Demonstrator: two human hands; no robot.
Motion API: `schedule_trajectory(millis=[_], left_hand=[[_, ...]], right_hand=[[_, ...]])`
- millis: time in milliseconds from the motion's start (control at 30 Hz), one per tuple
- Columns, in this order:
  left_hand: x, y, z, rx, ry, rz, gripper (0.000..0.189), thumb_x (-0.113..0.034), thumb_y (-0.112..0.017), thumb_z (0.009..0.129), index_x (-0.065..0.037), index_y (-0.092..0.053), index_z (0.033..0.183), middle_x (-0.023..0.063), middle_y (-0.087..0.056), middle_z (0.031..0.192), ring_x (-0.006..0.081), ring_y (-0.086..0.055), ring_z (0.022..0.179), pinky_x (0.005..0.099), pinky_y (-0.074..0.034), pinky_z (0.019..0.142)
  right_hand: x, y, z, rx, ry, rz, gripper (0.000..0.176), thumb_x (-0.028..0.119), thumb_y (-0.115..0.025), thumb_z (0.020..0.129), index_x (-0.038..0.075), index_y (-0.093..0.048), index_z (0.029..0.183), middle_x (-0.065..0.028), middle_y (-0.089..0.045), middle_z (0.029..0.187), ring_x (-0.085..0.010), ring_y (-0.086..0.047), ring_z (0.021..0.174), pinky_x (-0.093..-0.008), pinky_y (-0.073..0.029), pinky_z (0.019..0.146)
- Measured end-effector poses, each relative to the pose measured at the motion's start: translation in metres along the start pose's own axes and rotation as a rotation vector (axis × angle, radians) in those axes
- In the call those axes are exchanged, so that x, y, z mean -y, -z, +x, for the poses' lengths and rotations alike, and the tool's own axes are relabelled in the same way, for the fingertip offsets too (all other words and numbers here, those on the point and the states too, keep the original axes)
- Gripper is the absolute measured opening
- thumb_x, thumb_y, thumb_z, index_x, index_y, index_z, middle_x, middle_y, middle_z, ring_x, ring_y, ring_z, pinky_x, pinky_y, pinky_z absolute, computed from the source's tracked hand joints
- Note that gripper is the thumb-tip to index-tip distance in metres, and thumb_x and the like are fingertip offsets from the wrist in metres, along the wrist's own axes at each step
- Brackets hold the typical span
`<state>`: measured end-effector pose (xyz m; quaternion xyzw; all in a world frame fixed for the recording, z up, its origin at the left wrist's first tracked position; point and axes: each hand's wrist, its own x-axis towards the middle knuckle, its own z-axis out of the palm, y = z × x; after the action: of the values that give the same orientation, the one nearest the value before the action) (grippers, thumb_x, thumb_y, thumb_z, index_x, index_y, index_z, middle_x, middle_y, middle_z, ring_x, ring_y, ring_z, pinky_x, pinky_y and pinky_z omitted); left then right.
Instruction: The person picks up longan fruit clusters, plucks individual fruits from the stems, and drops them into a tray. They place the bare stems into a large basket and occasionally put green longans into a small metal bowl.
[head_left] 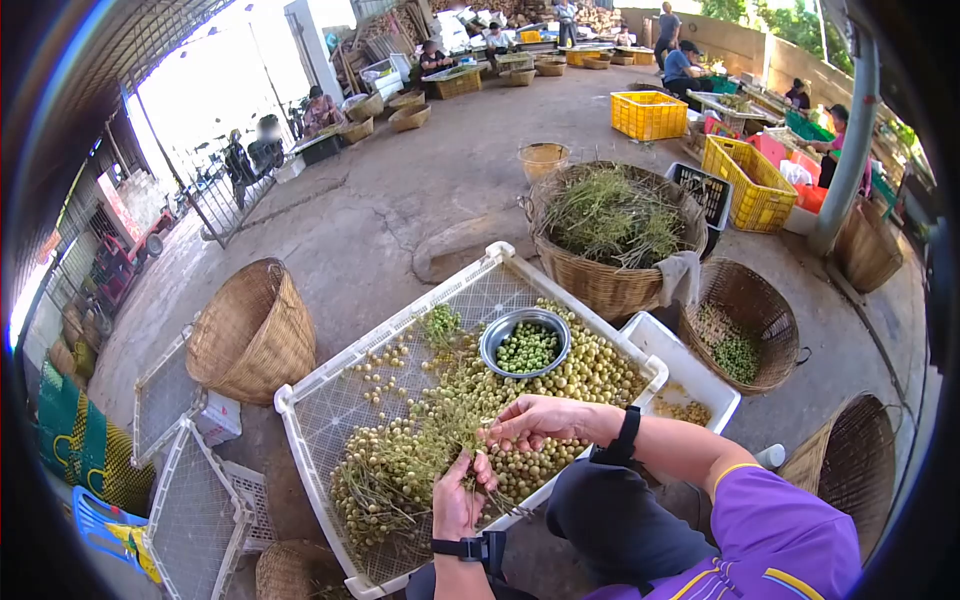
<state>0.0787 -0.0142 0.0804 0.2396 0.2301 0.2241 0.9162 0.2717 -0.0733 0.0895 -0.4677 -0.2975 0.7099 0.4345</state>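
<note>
A white mesh tray [330, 375] lies on the ground in front of me, heaped with small yellow-green round fruits [590, 370] and stemmed bunches [400, 470]. A metal bowl [525, 342] of green fruits sits on the heap. My left hand [458, 497], with a band on the wrist, grips a stemmed bunch over the tray. My right hand [535, 420], with a black wristband, reaches across and pinches at the top of the same bunch.
A big wicker basket [612, 282] of bare stems stands behind the tray. A tilted basket [745, 325] holds green fruits, and a white tub [685, 375] is at right. An empty basket [252, 335] and spare trays [190, 500] lie left. Yellow crates [648, 115] and several seated people are farther back.
</note>
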Motion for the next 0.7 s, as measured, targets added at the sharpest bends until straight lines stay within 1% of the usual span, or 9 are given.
schedule_trajectory(millis=[67,167,233,333,433,500,567,600,700], left_hand=[[0.001,0.005,0.0,-0.014,-0.053,0.022,0.023,-0.014,-0.051,0.09,0.004,-0.049,0.103,0.0065,-0.051,0.072,0.013,-0.046,0.061,0.028,-0.04,0.054],[0.0,-0.001,-0.002,-0.057,-0.106,0.068,0.02,-0.01,-0.053,0.088,0.004,-0.05,0.102,0.0077,-0.052,0.073,0.0147,-0.048,0.061,0.0301,-0.044,0.055],[0.002,0.004,0.003,-0.065,-0.111,0.081,0.019,-0.008,-0.053,0.088,0.004,-0.05,0.101,0.0084,-0.053,0.074,0.0156,-0.049,0.061,0.0308,-0.045,0.055],[0.004,0.007,0.001,-0.088,-0.122,0.12,0.018,-0.007,-0.054,0.087,0.003,-0.05,0.101,0.0096,-0.054,0.075,0.0167,-0.051,0.061,0.0312,-0.046,0.056],[0.002,0.009,0.003,-0.067,-0.118,0.117,0.017,-0.006,-0.053,0.087,0.002,-0.051,0.102,0.01,-0.055,0.076,0.0172,-0.052,0.061,0.031,-0.046,0.056],[0.002,0.012,0.003,-0.031,-0.133,0.052,0.017,-0.006,-0.053,0.087,0.003,-0.051,0.101,0.01,-0.056,0.076,0.0172,-0.053,0.062,0.0306,-0.046,0.056],[0.002,0.015,0.005,-0.057,-0.143,0.107,0.016,-0.007,-0.053,0.087,0.004,-0.052,0.099,0.009,-0.056,0.077,0.0168,-0.053,0.063,0.0306,-0.045,0.056],[0.001,0.013,0.005,-0.087,-0.16,0.157,0.021,-0.008,-0.052,0.088,0.002,-0.05,0.106,0.0066,-0.054,0.078,0.0151,-0.05,0.064,0.0293,-0.043,0.056],[-0.002,0.01,0.004,-0.146,-0.159,0.168,0.029,-0.008,-0.05,0.088,0.0,-0.048,0.116,0.0024,-0.051,0.081,0.0122,-0.045,0.066,0.0268,-0.04,0.057]], right_hand=[[-0.001,0.002,0.0,0.045,-0.004,0.114,0.023,0.024,-0.056,0.088,0.004,-0.06,0.099,0.0011,-0.061,0.072,-0.0012,-0.051,0.048,-0.0122,-0.035,0.037],[-0.006,0.008,0.002,0.122,-0.009,0.298,0.022,0.022,-0.053,0.09,0.004,-0.058,0.102,0.0014,-0.061,0.074,-0.0004,-0.052,0.049,-0.012,-0.037,0.039],[-0.008,0.007,0.004,0.12,-0.017,0.322,0.021,0.021,-0.051,0.091,0.004,-0.057,0.103,0.0013,-0.061,0.075,-0.0003,-0.051,0.049,-0.0122,-0.038,0.039],[-0.007,0.0,0.005,-0.029,0.001,0.39,0.021,0.02,-0.05,0.092,0.005,-0.056,0.104,0.002,-0.06,0.078,-0.0006,-0.05,0.05,-0.0129,-0.04,0.04],[-0.012,0.011,0.014,0.015,0.077,0.658,0.022,0.022,-0.048,0.092,0.006,-0.056,0.106,0.0034,-0.06,0.079,-0.0012,-0.05,0.052,-0.0121,-0.039,0.042],[-0.015,0.023,0.018,0.046,0.095,0.668,0.022,0.021,-0.05,0.091,0.007,-0.056,0.107,0.0024,-0.062,0.083,-0.0028,-0.055,0.058,-0.0133,-0.042,0.044],[-0.009,0.024,0.016,-0.062,0.005,0.516,0.023,0.018,-0.051,0.09,0.006,-0.055,0.109,-0.0016,-0.064,0.092,-0.0076,-0.062,0.071,-0.0159,-0.049,0.048],[-0.011,0.027,0.019,-0.116,0.026,0.36,0.025,0.014,-0.05,0.089,0.005,-0.054,0.111,-0.0053,-0.064,0.099,-0.0134,-0.064,0.083,-0.0198,-0.054,0.053],[-0.022,0.044,0.026,-0.191,-0.033,0.192,0.027,0.009,-0.048,0.088,0.004,-0.052,0.113,-0.0051,-0.063,0.096,-0.0141,-0.064,0.083,-0.0232,-0.055,0.056]])
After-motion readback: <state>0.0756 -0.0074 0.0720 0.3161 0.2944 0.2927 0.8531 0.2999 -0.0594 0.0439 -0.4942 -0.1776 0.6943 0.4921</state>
